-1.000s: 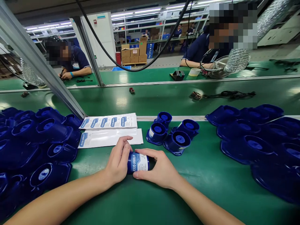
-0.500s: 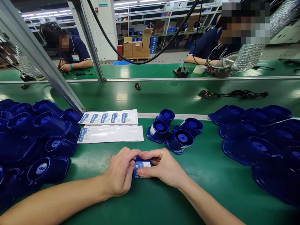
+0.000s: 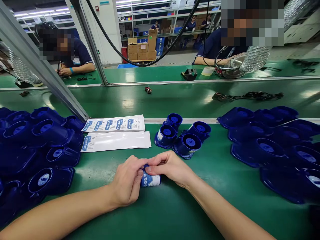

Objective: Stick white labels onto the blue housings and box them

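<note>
Between my two hands, low over the green table, is a blue plastic housing [image 3: 144,182] with a blue and white printed label [image 3: 153,180] on its curved side. My left hand [image 3: 128,181] wraps around its left end, fingers closed. The thumb and forefinger of my right hand [image 3: 168,168] press along the label's upper edge, close to my left fingertips. Most of the housing is hidden behind the fingers. Beyond my hands stands a small group of blue housings [image 3: 190,141], at least some with labels. Label sheets [image 3: 115,141] lie to the left of them.
Piles of blue housings flank me at the left [image 3: 47,180] and the right [image 3: 270,150]. A slanted metal post [image 3: 55,71] rises at the left. Farther back lies a bundle of black cables [image 3: 250,96]. Two co-workers sit across the bench [image 3: 130,75].
My right thumb has moved up from the label's face to its upper edge, uncovering more print. The left hand keeps its grip. The whole view has shifted slightly.
</note>
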{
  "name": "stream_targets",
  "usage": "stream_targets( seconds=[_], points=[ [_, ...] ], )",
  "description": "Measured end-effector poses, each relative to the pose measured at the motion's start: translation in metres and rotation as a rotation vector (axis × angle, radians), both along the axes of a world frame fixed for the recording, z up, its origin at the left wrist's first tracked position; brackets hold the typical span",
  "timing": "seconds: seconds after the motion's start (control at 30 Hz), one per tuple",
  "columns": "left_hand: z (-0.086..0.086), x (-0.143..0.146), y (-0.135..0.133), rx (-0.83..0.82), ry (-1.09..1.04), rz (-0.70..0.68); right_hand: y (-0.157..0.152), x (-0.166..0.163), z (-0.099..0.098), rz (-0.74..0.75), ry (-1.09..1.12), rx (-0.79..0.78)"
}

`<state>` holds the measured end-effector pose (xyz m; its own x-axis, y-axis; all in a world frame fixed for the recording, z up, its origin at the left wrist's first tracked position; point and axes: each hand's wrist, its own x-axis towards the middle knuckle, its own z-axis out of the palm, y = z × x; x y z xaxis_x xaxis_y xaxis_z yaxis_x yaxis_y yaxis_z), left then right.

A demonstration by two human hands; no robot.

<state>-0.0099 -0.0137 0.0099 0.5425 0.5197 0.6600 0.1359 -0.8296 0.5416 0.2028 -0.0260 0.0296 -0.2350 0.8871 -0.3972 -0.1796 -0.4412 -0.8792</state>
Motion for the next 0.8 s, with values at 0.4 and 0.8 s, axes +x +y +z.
stream_targets(
  seconds=[0.4,0.8],
  points=[
    [-0.007,-0.003,0.003,-0.119,-0.057,0.032,-0.023,-0.004,0.003,0.121,-0.667,0.861],
    [-0.01,-0.003,0.0,0.027,-0.033,0.035,-0.024,-0.015,0.013,0.081,-0.509,0.5]
  ],
)
